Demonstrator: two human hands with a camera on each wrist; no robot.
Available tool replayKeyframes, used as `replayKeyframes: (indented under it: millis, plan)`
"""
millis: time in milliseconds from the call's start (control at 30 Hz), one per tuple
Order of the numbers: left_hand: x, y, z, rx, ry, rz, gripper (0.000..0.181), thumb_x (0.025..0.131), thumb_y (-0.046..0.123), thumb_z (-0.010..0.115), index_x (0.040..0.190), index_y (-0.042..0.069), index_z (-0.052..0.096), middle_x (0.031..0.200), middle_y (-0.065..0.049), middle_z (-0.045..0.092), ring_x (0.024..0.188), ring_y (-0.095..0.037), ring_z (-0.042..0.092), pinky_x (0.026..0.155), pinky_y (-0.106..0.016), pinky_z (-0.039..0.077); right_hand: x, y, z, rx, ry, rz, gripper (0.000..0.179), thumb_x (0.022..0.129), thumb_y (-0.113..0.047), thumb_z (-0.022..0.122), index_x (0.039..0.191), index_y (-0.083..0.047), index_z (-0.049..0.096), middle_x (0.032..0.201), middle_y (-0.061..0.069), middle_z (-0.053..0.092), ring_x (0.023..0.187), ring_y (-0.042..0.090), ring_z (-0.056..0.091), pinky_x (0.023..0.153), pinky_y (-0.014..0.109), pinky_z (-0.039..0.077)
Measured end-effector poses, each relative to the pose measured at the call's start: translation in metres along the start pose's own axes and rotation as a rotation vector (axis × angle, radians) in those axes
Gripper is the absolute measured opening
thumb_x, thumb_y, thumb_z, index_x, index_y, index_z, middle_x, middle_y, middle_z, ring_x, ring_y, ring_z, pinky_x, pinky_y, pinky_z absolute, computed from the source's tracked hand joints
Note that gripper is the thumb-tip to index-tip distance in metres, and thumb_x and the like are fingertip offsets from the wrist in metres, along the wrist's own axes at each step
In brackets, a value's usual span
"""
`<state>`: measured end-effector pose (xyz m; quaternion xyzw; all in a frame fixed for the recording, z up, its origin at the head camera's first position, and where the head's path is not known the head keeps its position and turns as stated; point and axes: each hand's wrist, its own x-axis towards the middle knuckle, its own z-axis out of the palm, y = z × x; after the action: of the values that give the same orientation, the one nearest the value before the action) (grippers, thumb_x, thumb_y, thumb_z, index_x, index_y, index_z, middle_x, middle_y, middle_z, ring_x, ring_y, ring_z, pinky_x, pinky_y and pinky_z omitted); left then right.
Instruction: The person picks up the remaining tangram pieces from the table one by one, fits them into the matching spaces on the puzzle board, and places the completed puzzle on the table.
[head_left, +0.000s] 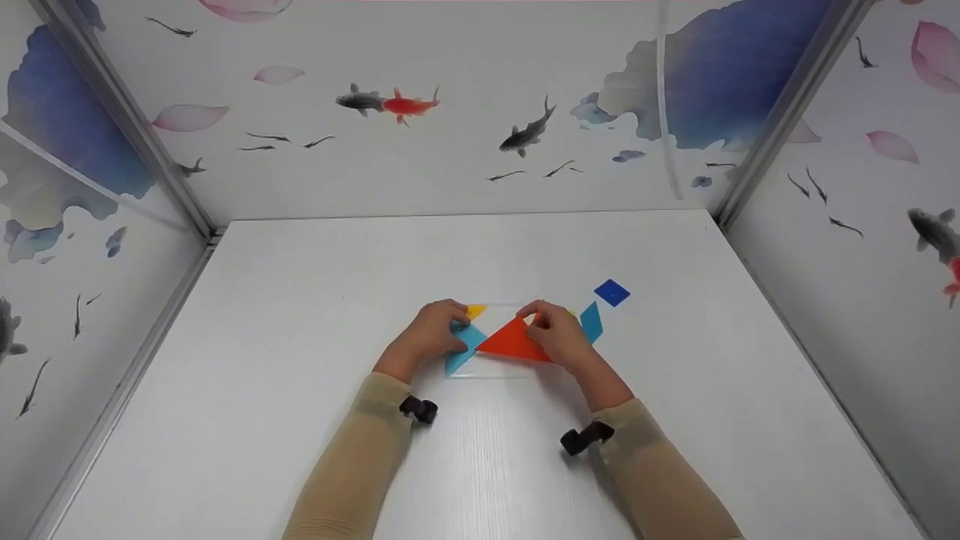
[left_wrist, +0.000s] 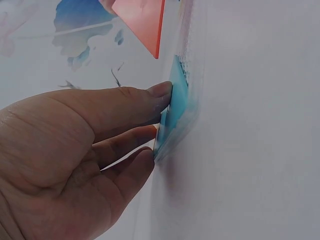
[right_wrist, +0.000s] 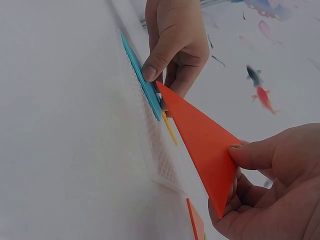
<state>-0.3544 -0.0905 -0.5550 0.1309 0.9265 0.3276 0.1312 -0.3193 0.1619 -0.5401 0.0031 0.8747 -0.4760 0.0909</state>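
My right hand (head_left: 561,335) pinches a large red-orange tangram triangle (head_left: 511,343) by its right part, thumb on one face and fingers behind. The triangle is tilted above a clear shallow tray (right_wrist: 162,170). At the tray's left end lies a light blue triangle (head_left: 466,351). My left hand (head_left: 433,330) holds this blue piece, its thumb (left_wrist: 160,92) on the face and its fingers at the outer edge. A yellow piece (head_left: 476,310) shows beyond the left fingertips, partly hidden by the hand.
Right of the tray lie a blue parallelogram (head_left: 592,322) and a dark blue square (head_left: 612,292). Another orange piece (right_wrist: 195,220) shows low in the right wrist view. White panels with painted fish (head_left: 409,103) stand around the white table (head_left: 315,285).
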Motion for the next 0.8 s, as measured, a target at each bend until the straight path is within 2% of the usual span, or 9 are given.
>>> replayKeyframes:
  millis: [300,633,800]
  plan:
    - [0.000,0.000,-0.001,-0.011,0.010,0.024,0.039,0.089,0.008,0.083,0.128,0.005,0.076,0.155,-0.009,0.058,0.149,-0.034,0.046,0.126,-0.048,0.041,-0.004,-0.004,0.007,-0.027,0.003,-0.006,0.026,0.103,-0.010,0.067,0.124,-0.024,0.072,0.107,0.009,0.066,0.103,0.024,0.060,0.085,0.028,0.057]
    - [-0.001,0.003,-0.001,-0.025,0.007,-0.042,0.041,0.091,0.010,0.083,0.131,0.010,0.075,0.157,-0.005,0.055,0.152,-0.031,0.043,0.126,-0.049,0.042,-0.003,-0.006,0.013,-0.034,-0.033,0.005,0.026,0.103,-0.012,0.068,0.124,-0.026,0.072,0.107,0.008,0.066,0.102,0.024,0.061,0.083,0.027,0.056]
    - [-0.001,0.002,0.000,-0.021,0.008,-0.032,0.042,0.090,0.011,0.084,0.132,0.009,0.075,0.157,-0.005,0.056,0.151,-0.032,0.044,0.125,-0.048,0.043,-0.002,-0.008,0.013,-0.049,-0.046,0.009,0.026,0.104,-0.014,0.067,0.125,-0.028,0.071,0.108,0.008,0.066,0.103,0.024,0.062,0.084,0.028,0.057]
